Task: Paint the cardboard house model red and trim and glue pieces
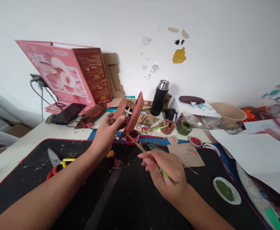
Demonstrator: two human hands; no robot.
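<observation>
My left hand grips a small model house, raised and tilted above the back of the black mat. Its walls are reddish brown, its broad roof panel is dull red, and a lattice window shows. In my right hand a green-handled paintbrush is pinched between the fingers. The brush's reddish tip is at the mouth of a small red paint jar, just below the roof; whether it touches paint I cannot tell. A second green brush leans across that jar.
Scissors and a dark ruler lie on the mat. Farther back stand a black thermos, a brown paint jar and a green one. Corrugated cardboard and a green-smeared lid lie to the right.
</observation>
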